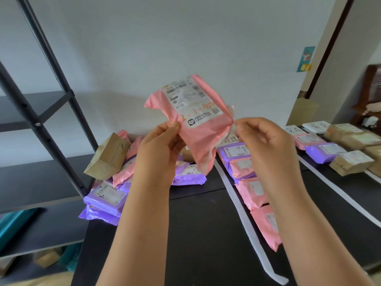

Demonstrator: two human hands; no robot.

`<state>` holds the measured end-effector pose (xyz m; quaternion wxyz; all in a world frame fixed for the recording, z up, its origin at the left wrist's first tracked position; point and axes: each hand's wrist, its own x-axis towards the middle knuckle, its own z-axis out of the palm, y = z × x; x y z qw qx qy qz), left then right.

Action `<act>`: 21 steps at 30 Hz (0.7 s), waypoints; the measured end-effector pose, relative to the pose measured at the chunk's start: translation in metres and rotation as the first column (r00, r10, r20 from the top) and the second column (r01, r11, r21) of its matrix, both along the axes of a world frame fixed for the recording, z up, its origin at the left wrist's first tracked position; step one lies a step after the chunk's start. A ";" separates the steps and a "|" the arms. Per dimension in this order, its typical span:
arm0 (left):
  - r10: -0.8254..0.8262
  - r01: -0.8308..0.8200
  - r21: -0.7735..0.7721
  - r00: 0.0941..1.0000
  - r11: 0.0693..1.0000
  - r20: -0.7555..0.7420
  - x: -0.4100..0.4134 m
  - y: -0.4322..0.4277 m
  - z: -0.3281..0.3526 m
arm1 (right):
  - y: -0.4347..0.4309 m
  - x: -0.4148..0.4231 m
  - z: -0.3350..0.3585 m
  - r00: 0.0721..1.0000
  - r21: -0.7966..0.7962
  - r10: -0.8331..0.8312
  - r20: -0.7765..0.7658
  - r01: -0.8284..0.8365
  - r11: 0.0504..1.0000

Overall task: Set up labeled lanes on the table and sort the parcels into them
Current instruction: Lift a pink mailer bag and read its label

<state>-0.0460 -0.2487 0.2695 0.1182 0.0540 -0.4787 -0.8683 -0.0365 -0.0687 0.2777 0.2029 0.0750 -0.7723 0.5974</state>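
Counter (195, 234) tape lanes (246, 223) part-filled, pile (111, 182) at 9 o'clock unsorted; left hand (158, 149) and right hand (266, 145) grip pinching pink parcel (198, 120).

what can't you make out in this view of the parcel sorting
Head view only.
Shipping label on the pink parcel: fine print blurred.
Lane sign behind it: mostly covered by the parcel and the right hand.
Row of pink parcels: partly hidden by the right forearm.
Unsorted pile: middle hidden by the left hand.
Brown boxes: cut off by the right edge.
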 end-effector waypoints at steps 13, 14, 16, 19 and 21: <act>-0.366 0.300 -0.462 0.929 0.835 -0.056 -0.007 0.010 -0.031 | 0.032 0.001 -0.018 0.988 0.039 -0.070 0.136 0.066 0.997; -0.375 0.314 -0.466 0.926 0.827 -0.041 -0.009 0.014 -0.036 | 0.037 0.004 -0.023 0.982 0.057 -0.111 0.151 0.103 0.993; -0.379 0.327 -0.490 0.926 0.808 -0.007 -0.012 0.026 -0.043 | 0.049 0.012 -0.031 0.964 0.058 -0.182 0.196 0.174 0.983; -0.359 0.315 -0.557 0.933 0.769 0.032 -0.015 0.053 -0.052 | 0.071 0.026 -0.042 0.927 0.048 -0.261 0.270 0.258 0.965; -0.353 0.330 -0.567 0.933 0.755 0.074 -0.016 0.075 -0.058 | 0.089 0.036 -0.047 0.896 0.034 -0.316 0.312 0.322 0.946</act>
